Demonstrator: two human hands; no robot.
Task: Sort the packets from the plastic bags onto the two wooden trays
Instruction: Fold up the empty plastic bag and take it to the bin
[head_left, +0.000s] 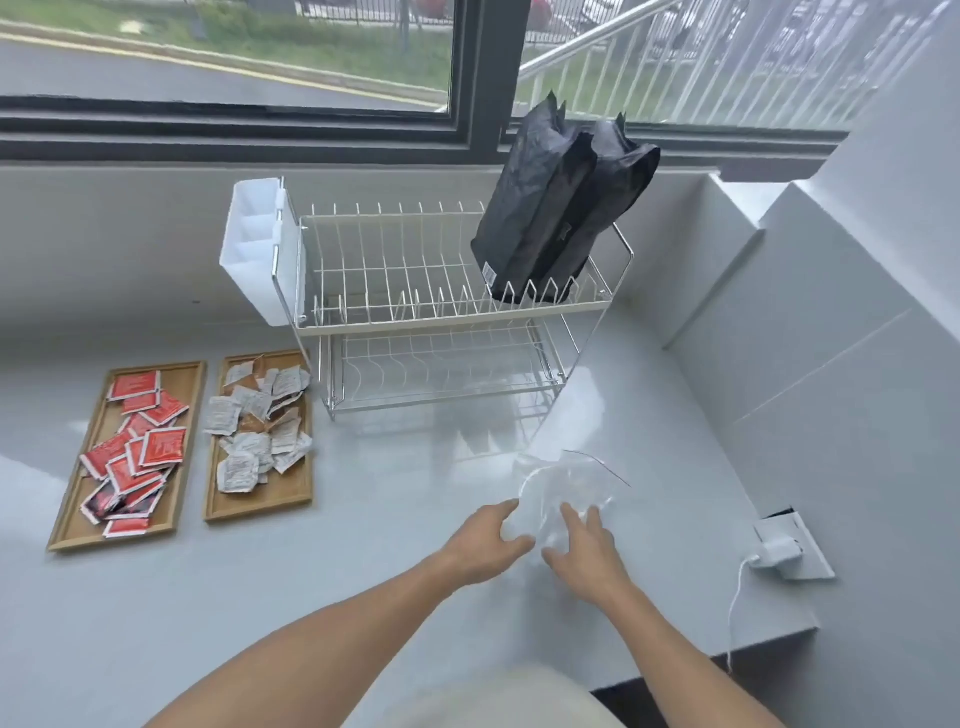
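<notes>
Two wooden trays lie at the left of the grey counter. The left tray (67, 525) holds several red packets (156, 449). The right tray (270, 501) holds several white packets (244, 452), some hanging over its edges. A crumpled clear plastic bag (563, 486) lies on the counter in front of the dish rack. My left hand (485, 545) and my right hand (587, 551) both rest on the bag's near edge, fingers spread and touching the plastic. No packets show inside the bag.
A white two-tier wire dish rack (441, 312) stands behind the bag, with a white cutlery holder (257, 254) on its left and black foil bags (561, 208) leaning on its top tier. A wall socket with a white charger (779, 553) sits at the right.
</notes>
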